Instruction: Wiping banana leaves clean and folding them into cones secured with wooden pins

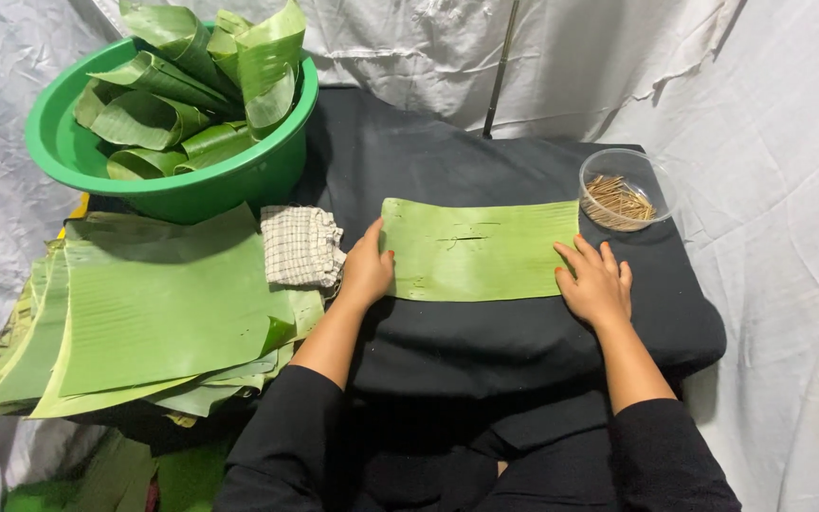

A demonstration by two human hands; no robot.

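Note:
A rectangular piece of green banana leaf lies flat on a black cloth-covered surface in front of me. My left hand rests on the leaf's left end, fingers laid flat. My right hand presses the leaf's lower right corner, fingers spread. Neither hand grips anything.
A stack of cut banana leaves lies at the left. Behind it a green basin holds several folded leaf cones. A checked cloth sits beside my left hand. A clear bowl of small sticks stands at the right. White sheets hang around.

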